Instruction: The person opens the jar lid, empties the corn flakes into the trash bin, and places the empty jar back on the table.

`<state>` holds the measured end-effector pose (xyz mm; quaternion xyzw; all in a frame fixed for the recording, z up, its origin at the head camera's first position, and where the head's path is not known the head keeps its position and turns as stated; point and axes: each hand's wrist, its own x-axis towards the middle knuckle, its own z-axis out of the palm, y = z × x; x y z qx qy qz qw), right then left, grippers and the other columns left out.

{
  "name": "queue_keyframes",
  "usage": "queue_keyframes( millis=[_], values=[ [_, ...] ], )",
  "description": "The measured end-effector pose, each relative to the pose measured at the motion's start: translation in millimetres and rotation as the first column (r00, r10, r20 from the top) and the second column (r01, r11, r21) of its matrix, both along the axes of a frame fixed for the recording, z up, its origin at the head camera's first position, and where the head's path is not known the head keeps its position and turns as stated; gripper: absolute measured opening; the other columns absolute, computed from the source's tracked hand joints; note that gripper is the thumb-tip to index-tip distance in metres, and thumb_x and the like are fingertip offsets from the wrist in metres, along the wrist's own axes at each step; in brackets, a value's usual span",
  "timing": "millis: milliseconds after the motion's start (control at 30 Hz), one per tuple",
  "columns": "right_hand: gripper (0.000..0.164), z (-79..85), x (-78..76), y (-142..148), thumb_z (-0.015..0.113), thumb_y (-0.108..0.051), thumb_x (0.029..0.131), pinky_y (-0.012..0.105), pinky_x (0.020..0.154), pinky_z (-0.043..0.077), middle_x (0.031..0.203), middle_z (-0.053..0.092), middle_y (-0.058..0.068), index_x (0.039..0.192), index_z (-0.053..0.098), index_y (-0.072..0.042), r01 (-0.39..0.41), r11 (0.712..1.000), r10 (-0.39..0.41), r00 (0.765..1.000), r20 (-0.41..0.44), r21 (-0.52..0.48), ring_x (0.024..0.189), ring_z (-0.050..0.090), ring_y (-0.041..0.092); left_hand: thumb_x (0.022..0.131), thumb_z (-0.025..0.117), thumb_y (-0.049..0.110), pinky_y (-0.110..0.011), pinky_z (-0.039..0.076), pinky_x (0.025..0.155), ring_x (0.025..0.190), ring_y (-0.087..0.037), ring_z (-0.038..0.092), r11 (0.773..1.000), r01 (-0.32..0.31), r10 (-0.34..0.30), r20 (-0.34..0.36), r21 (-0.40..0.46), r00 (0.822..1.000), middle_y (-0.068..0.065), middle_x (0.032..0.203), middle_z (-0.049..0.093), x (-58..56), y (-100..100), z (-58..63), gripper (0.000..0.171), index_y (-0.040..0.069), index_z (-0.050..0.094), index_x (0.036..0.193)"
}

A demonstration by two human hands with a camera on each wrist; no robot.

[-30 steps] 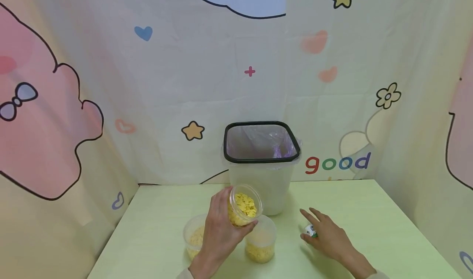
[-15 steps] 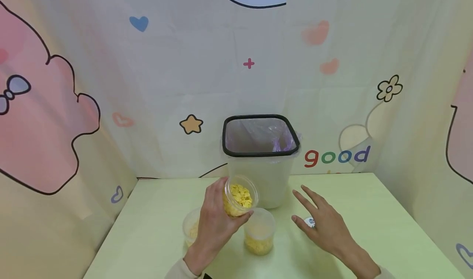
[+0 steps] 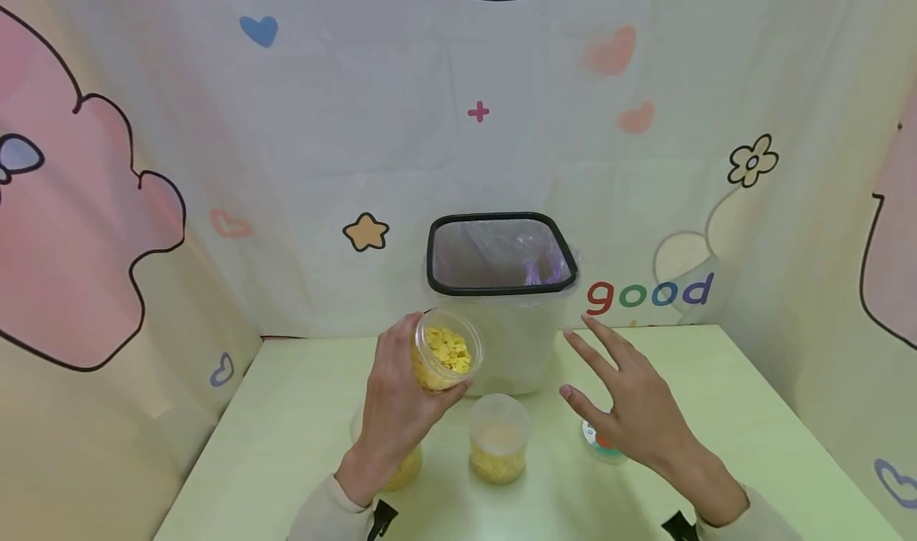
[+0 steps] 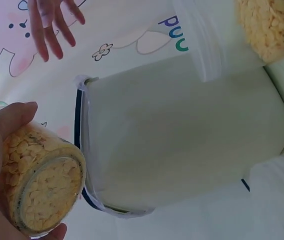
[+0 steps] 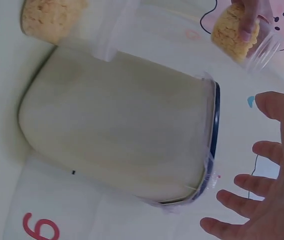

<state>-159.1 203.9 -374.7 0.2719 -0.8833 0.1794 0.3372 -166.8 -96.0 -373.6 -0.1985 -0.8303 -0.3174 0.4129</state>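
My left hand grips a clear plastic jar of yellow flakes, raised and tilted so its uncovered mouth faces up and to the right. In the left wrist view, its flake-filled base is visible. My right hand is raised with its fingers spread and holds nothing. Below it on the table, partly hidden, lies a round white, red and green thing, which may be a lid. A second tub of flakes stands upright between the hands. Another tub is mostly hidden behind my left forearm.
Behind the tubs stands a pale bin with a black rim and a translucent liner. The light green table meets a printed cloth backdrop, with cloth on both sides too.
The left hand has lifted the jar higher and slightly to the left. My right hand has risen off the round thing, spreading its fingers. The head view has tilted down a little.
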Motion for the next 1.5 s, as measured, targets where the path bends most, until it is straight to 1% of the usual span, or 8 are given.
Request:
queue_keyframes(
  millis=[100,300,633,800,1100,1300,1467,1500],
  values=[
    [0.069,10.6,-3.3,-0.2,0.073,-0.033,0.082,0.057,0.101,0.044,0.154,0.041,0.01,0.146,0.049,-0.021,-0.009,1.0,0.009,1.0,-0.011,-0.006,0.134,0.047,0.036,0.056,0.095,0.031,-0.044,0.054,0.094,0.116,-0.027,0.053,1.0,-0.005,0.005,0.0,-0.004,1.0,-0.013,0.127,0.055,-0.5,-2.8,5.4,0.103,0.004,0.041,0.139],
    [0.072,27.2,-9.4,-1.0,0.072,-0.036,0.083,0.057,0.105,0.039,0.157,0.037,0.009,0.148,0.045,-0.022,-0.014,1.0,0.014,1.0,-0.011,0.011,0.137,0.043,0.037,0.057,0.095,0.031,-0.044,0.055,0.093,0.116,-0.027,0.053,1.0,-0.007,0.007,-0.002,-0.011,1.0,-0.014,0.126,0.055,-2.3,-8.1,14.0,0.102,0.004,0.041,0.139],
    [0.073,56.9,-17.5,-4.2,0.06,-0.049,0.092,0.067,0.112,0.025,0.164,0.023,0.004,0.155,0.03,-0.027,0.018,0.993,-0.036,0.989,0.144,0.118,0.15,0.023,0.035,0.06,0.093,0.031,-0.045,0.055,0.093,0.117,-0.029,0.053,0.999,-0.022,0.02,-0.039,-0.035,0.999,-0.014,0.128,0.055,-11.7,-18.0,30.9,0.098,0.004,0.041,0.139],
    [0.073,65.0,-27.0,-4.3,0.059,-0.049,0.093,0.066,0.114,0.023,0.164,0.022,0.007,0.156,0.029,-0.026,0.023,0.993,-0.045,0.982,0.184,0.119,0.15,0.022,0.037,0.06,0.093,0.032,-0.044,0.054,0.094,0.116,-0.029,0.053,0.998,-0.031,0.028,-0.054,-0.053,0.998,-0.014,0.128,0.055,-18.5,-20.8,37.4,0.099,0.004,0.041,0.139],
    [0.075,78.4,-52.4,-3.4,0.06,-0.049,0.092,0.06,0.118,0.021,0.164,0.023,0.009,0.156,0.027,-0.026,0.015,0.995,-0.035,0.979,0.199,0.101,0.148,0.024,0.039,0.06,0.093,0.035,-0.046,0.054,0.093,0.114,-0.03,0.053,0.996,-0.045,0.038,-0.081,-0.083,0.996,-0.015,0.126,0.055,-32.6,-23.5,46.1,0.1,0.001,0.042,0.139],
    [0.076,84.3,-68.6,-2.1,0.058,-0.051,0.093,0.062,0.118,0.02,0.165,0.02,0.01,0.156,0.026,-0.027,0.035,0.992,-0.067,0.961,0.267,0.123,0.148,0.023,0.041,0.061,0.093,0.033,-0.046,0.053,0.095,0.115,-0.031,0.052,0.994,-0.051,0.044,-0.078,-0.093,0.996,-0.016,0.127,0.055,-39.7,-27.8,52.3,0.101,0.002,0.04,0.141],
    [0.075,88.4,-81.3,-0.1,0.053,-0.055,0.094,0.064,0.116,0.023,0.165,0.018,0.01,0.157,0.024,-0.026,0.054,0.99,-0.091,0.949,0.303,0.127,0.147,0.025,0.043,0.063,0.092,0.032,-0.047,0.052,0.095,0.115,-0.032,0.051,0.994,-0.049,0.04,-0.091,-0.1,0.995,-0.017,0.126,0.055,-45.7,-31.1,57.6,0.1,0.002,0.039,0.142],
    [0.075,89.4,-83.4,0.2,0.053,-0.055,0.095,0.064,0.115,0.025,0.165,0.018,0.011,0.157,0.024,-0.025,0.057,0.99,-0.094,0.947,0.308,0.126,0.144,0.031,0.043,0.063,0.092,0.032,-0.047,0.052,0.095,0.116,-0.032,0.051,0.994,-0.048,0.038,-0.095,-0.101,0.995,-0.017,0.126,0.055,-47.0,-31.6,58.8,0.1,0.002,0.039,0.142]
  ],
)
